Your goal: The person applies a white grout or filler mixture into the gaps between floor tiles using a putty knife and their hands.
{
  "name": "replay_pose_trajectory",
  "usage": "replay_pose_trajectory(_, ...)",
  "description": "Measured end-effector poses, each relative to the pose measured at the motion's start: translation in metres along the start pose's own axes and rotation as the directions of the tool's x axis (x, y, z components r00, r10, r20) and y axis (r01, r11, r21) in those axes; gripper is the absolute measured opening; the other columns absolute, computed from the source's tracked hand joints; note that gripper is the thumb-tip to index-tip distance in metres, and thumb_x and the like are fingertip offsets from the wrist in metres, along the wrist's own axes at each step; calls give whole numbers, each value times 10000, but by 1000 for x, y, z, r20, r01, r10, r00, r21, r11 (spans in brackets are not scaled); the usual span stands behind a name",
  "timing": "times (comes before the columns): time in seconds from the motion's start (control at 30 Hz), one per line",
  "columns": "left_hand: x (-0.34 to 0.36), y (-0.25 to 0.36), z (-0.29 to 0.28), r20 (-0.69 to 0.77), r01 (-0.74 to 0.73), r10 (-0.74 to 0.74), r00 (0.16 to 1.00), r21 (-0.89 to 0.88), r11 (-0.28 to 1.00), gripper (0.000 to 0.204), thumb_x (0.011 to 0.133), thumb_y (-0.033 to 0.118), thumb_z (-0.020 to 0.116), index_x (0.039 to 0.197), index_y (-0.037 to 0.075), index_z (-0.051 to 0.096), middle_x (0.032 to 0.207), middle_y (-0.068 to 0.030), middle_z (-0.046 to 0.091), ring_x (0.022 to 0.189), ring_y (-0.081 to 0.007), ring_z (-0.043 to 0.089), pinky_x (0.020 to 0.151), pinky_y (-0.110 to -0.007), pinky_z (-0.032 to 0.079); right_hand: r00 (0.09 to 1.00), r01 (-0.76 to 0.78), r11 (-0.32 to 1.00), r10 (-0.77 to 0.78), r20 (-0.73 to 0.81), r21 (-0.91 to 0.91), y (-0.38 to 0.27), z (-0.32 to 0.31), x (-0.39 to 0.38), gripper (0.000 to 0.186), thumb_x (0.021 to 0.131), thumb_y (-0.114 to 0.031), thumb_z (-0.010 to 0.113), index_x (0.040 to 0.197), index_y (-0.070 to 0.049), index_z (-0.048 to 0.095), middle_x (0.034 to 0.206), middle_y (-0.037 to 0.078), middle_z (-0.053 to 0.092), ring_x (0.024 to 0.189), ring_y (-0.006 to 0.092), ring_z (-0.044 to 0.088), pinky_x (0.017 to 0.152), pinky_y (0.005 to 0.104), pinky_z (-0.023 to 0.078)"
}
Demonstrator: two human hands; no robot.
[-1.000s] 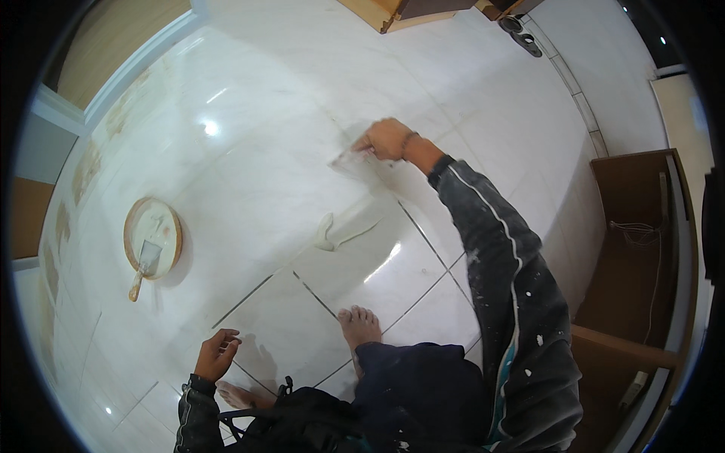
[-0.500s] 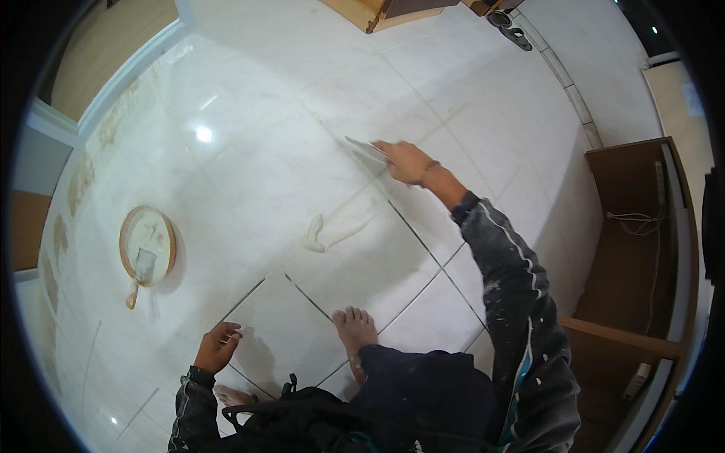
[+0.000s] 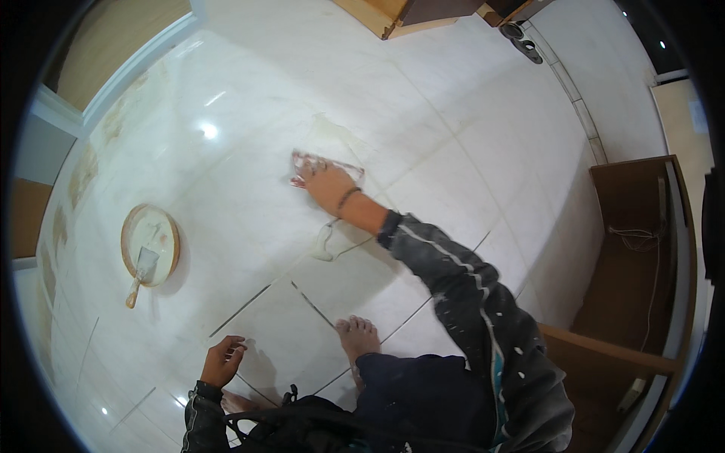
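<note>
My right hand (image 3: 329, 187) is closed on a flat whitish spreader (image 3: 306, 160) with reddish smears, pressing it to the white tile floor (image 3: 249, 196). A smear of pale wet grout (image 3: 332, 130) lies just beyond the tool. Nearer my foot, a thick curl of grout (image 3: 325, 245) sits on the tiles, partly behind my right sleeve. Low on the left, my left hand (image 3: 222, 360) hovers with nothing in it, its fingers loosely bent and apart. A round bowl (image 3: 176, 253) of pale paste stands to the left, with a putty knife (image 3: 146, 266) resting in it and its handle over the rim.
Dark unfilled joints (image 3: 240, 310) run between tiles near my bare foot (image 3: 358, 336). A brown open cabinet (image 3: 604, 264) with a white cable stands on the right. Dark sandals (image 3: 522, 43) lie by the far wall, beside wooden furniture (image 3: 389, 19). A doorway is at upper left.
My right hand has swept left and slightly nearer with the spreader, which now lies flatter. A grout smear shows beyond it. My left hand has hardly moved.
</note>
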State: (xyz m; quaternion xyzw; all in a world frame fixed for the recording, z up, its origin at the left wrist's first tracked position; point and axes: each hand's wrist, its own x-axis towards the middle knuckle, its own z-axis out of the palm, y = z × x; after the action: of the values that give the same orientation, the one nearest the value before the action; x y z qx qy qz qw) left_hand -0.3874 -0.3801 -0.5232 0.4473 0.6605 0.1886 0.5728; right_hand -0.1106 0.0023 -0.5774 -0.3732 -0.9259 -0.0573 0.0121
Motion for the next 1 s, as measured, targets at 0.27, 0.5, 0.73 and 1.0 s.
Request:
replay_pose_trajectory(0.27, -8, 13, -10, 0, 42, -43, 999, 61, 997, 273, 920, 157, 559, 1152, 15, 583, 955, -111, 707, 871, -201, 673, 772, -319, 518, 952, -72, 996, 50, 301, 60, 95, -107, 84, 548, 781, -70, 522, 1280, -289, 579, 1056, 105, 688, 981, 296, 656, 798, 420, 527)
replay_pose_trajectory(0.5, -30, 16, -51, -42, 66, -58, 997, 229, 971, 257, 894, 177, 595, 1104, 31, 618, 929, -140, 702, 836, -259, 687, 732, -353, 540, 937, 19, 992, -61, 343, 123, 105, -93, 123, 614, 715, -7, 543, 1252, -297, 612, 1088, 72, 690, 998, 290, 653, 819, 402, 522)
replay_pose_trajectory(0.73, -57, 26, -101, -21, 91, -90, 996, 350, 932, 246, 881, 165, 605, 1084, 27, 621, 903, -147, 697, 804, -272, 680, 716, -357, 538, 892, 75, 994, -103, 441, 81, 111, -105, 21, 562, 712, -14, 556, 1183, -301, 664, 1042, 44, 704, 938, 273, 662, 814, 398, 515)
replay_pose_trajectory(1.0, -76, 25, -140, 31, 106, -139, 990, 489, 866, 259, 855, 166, 614, 1068, 20, 626, 882, -179, 691, 810, -291, 678, 724, -366, 539, 935, 129, 967, -193, 299, 221, 118, -66, -89, 474, 764, -82, 569, 1166, -313, 668, 961, 62, 709, 859, 296, 675, 750, 399, 524)
